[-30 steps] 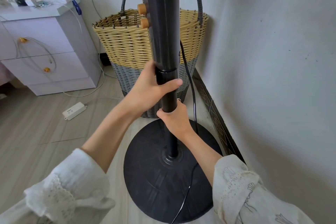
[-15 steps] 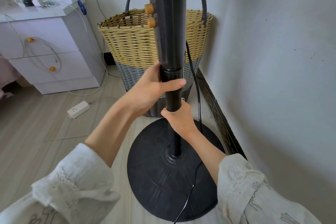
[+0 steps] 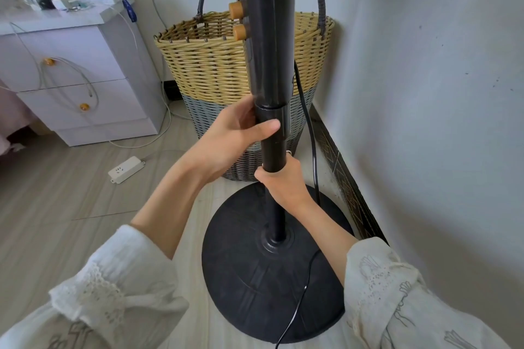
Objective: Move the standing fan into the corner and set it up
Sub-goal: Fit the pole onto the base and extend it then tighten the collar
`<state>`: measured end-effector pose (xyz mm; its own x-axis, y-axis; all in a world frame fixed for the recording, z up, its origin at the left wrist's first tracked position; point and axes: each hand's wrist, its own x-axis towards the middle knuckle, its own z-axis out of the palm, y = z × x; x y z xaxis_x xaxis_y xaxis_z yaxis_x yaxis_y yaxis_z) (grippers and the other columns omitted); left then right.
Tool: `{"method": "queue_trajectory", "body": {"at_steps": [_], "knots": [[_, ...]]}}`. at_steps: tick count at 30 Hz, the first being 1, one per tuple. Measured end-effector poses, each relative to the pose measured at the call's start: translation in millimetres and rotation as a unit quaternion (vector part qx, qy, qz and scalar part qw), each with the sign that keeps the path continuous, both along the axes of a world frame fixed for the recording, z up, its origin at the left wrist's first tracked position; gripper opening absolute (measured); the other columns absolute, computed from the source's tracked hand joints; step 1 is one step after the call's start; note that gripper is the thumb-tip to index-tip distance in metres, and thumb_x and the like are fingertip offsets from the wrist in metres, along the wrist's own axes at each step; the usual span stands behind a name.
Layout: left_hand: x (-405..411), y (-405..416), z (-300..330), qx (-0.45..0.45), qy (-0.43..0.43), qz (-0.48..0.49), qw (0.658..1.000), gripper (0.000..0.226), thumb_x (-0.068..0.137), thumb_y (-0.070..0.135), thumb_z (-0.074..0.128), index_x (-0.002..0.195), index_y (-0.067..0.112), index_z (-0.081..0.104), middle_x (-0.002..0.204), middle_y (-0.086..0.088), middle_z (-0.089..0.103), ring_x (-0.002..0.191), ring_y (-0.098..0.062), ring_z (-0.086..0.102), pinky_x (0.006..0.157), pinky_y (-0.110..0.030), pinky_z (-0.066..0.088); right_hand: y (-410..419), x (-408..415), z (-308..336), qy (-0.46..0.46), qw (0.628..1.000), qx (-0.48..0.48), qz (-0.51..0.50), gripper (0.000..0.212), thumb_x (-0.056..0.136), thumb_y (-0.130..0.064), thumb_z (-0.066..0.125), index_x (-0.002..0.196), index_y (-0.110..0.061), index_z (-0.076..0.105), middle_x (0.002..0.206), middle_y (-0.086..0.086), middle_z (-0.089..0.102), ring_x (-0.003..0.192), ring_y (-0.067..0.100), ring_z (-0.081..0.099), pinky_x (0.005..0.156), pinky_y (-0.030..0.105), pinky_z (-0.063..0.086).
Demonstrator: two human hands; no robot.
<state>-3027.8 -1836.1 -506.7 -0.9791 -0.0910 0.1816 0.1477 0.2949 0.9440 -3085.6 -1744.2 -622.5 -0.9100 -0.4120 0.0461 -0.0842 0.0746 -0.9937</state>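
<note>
Wall (image 3: pixel 425 93) on the right meets the back wall behind a woven basket (image 3: pixel 226 71); white drawer unit (image 3: pixel 85 79) to the left, power strip (image 3: pixel 126 169) on the floor (image 3: pixel 56 207). Standing fan sits near the corner, round base (image 3: pixel 269 292) flat on the floor just beside the skirting, basket just behind it. Pole (image 3: pixel 273 164) upright, long axis vertical, head out of frame above, so facing direction can't be told; four tan knobs (image 3: pixel 235 10) on the upper column point left, toward the drawer unit. Black cord (image 3: pixel 312 136) hangs down the right side and trails over the base. Left hand (image 3: pixel 232 142) wraps the collar where the thick column meets the thinner tube, thumb across the front. Right hand (image 3: pixel 286 181) grips the thin tube just below, fingers curled fully round. Judgement: rigid, bottom-heavy from the disc base, likely top-wobbly; smooth pole could slip, so a two-hand hold low on the pole suits it. Watch the cord under the base.
</note>
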Motion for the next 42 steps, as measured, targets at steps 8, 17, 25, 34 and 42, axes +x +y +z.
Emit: {"method": "queue_trajectory", "body": {"at_steps": [8, 17, 25, 34, 42], "knots": [[-6, 31, -4, -0.075, 0.067, 0.252, 0.962, 0.059, 0.061, 0.031, 0.084, 0.096, 0.017, 0.038, 0.093, 0.005, 0.057, 0.084, -0.003, 0.059, 0.074, -0.021, 0.05, -1, 1, 1, -0.01, 1.0, -0.021, -0.013, 0.021, 0.071, -0.004, 0.069, 0.088, -0.004, 0.057, 0.078, 0.011, 0.063, 0.067, 0.023, 0.06, 0.059, 0.031, 0.052], [4, -3, 12, -0.017, -0.016, -0.012, 1.0, 0.033, 0.084, 0.001, 0.059, 0.115, 0.015, 0.056, 0.104, 0.006, 0.067, 0.098, -0.002, 0.064, 0.082, -0.015, 0.051, 0, 3, -1, 0.001, 1.0, 0.0, -0.008, 0.02, 0.072, -0.008, 0.068, 0.084, -0.011, 0.053, 0.067, -0.003, 0.051, 0.064, 0.014, 0.052, 0.058, 0.022, 0.048], [1, 16, 4, -0.196, 0.08, 0.276, 0.938, 0.062, 0.048, 0.053, 0.081, 0.098, 0.02, 0.063, 0.077, 0.019, 0.06, 0.07, 0.01, 0.058, 0.066, -0.007, 0.047, -2, 2, -1, -0.001, 1.0, -0.012, -0.02, 0.022, 0.071, -0.009, 0.069, 0.077, -0.02, 0.051, 0.066, -0.004, 0.052, 0.061, 0.011, 0.052, 0.056, 0.021, 0.044], [9, -14, 13, -0.045, -0.028, -0.045, 0.998, 0.031, 0.091, 0.009, 0.052, 0.122, 0.01, 0.056, 0.12, -0.005, 0.064, 0.115, -0.016, 0.057, 0.097, -0.028, 0.043, -2, 5, -2, -0.007, 1.0, -0.006, -0.015, 0.021, 0.072, -0.011, 0.068, 0.077, -0.022, 0.051, 0.067, -0.003, 0.052, 0.06, 0.01, 0.052, 0.046, 0.011, 0.042], [-2, -2, 4, -0.02, 0.012, 0.025, 0.999, 0.023, 0.083, 0.013, 0.063, 0.106, 0.016, 0.061, 0.102, -0.001, 0.066, 0.1, -0.01, 0.06, 0.085, -0.021, 0.046, -2, 4, -2, -0.007, 1.0, -0.013, -0.019, 0.023, 0.073, -0.01, 0.068, 0.077, -0.023, 0.049, 0.068, -0.003, 0.051, 0.064, 0.014, 0.053, 0.056, 0.023, 0.045]]}}
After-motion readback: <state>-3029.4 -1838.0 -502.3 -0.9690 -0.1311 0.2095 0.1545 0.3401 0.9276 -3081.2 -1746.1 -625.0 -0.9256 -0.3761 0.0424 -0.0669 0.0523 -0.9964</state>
